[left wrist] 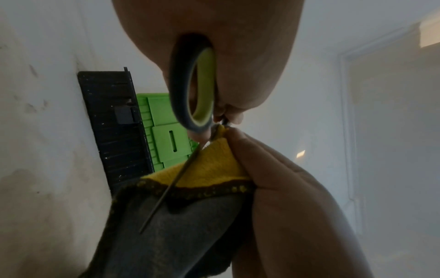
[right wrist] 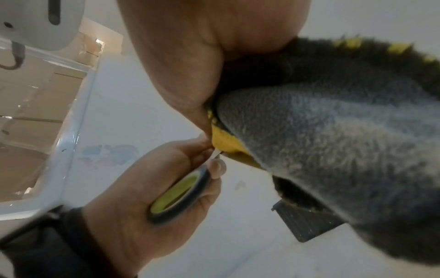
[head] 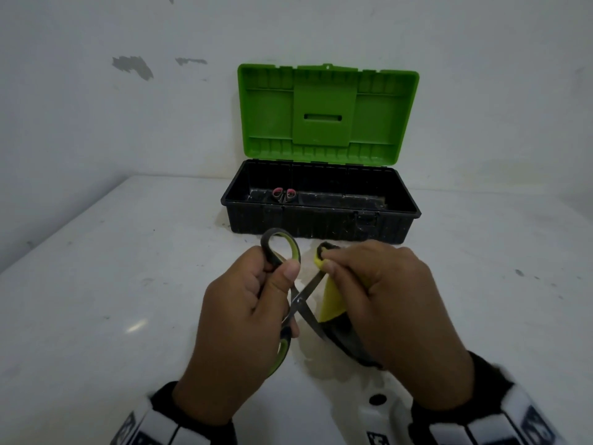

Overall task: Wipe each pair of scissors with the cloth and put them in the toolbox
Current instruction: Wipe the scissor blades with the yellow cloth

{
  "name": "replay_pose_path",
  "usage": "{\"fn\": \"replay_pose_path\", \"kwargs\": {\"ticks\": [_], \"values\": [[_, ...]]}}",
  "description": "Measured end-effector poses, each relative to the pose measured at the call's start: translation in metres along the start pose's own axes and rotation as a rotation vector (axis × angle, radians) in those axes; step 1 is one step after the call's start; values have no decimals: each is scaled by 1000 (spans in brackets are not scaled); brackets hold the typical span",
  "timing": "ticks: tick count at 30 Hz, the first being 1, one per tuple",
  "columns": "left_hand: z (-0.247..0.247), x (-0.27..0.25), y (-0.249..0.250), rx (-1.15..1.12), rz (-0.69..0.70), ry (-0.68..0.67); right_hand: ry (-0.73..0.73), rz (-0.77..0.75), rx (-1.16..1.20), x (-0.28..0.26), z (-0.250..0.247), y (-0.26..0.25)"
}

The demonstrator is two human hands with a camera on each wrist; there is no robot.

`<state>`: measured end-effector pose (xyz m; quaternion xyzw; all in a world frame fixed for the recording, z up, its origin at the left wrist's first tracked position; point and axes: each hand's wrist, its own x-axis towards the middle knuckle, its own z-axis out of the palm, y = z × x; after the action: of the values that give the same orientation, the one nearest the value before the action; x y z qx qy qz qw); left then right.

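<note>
Above the white table (head: 112, 284), my left hand (head: 279, 268) grips a pair of grey-and-lime-handled scissors (head: 300, 300) by one handle loop, its blades spread in an X. My right hand (head: 333, 263) pinches a yellow-and-grey cloth (head: 330, 303) around the far end of one blade. The left wrist view shows the bare blade (left wrist: 171, 188) crossing the cloth (left wrist: 209, 165). In the right wrist view the cloth (right wrist: 333, 141) fills the right side, beside the handle (right wrist: 181, 193). Behind the hands stands the black toolbox (head: 321, 224) with its green lid (head: 327, 110) up. Red-handled scissors (head: 284, 194) lie inside at its left.
The toolbox stands against a white wall (head: 96, 123), close behind the hands. A white device (head: 378, 409) shows at the bottom edge between my wrists. The table's edge runs along the left (head: 64, 226).
</note>
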<state>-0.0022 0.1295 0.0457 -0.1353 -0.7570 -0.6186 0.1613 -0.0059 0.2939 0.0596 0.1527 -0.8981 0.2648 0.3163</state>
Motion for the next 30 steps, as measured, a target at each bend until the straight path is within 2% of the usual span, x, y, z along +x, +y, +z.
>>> {"fn": "replay_pose_path", "kwargs": {"ticks": [5, 9, 15, 20, 23, 27, 30], "values": [[-3, 3, -1, -68, -9, -1, -158, -111, 17, -13, 1, -22], [-7, 3, 1, -120, -64, -26, -94, -143, 7, -6, -2, -12], [-15, 8, 7, -175, -174, -65, 13, 54, 149, 10, -10, 15], [-16, 11, 5, -228, -225, -39, 84, 202, 281, 14, -11, 29], [-15, 14, 0, -283, -304, -24, 126, 112, 357, 9, -16, 21], [-12, 20, -1, -407, -438, -42, -36, -95, 281, 3, -8, 5], [-11, 25, -2, -465, -508, -71, -79, -143, 178, 4, 1, 9]]}}
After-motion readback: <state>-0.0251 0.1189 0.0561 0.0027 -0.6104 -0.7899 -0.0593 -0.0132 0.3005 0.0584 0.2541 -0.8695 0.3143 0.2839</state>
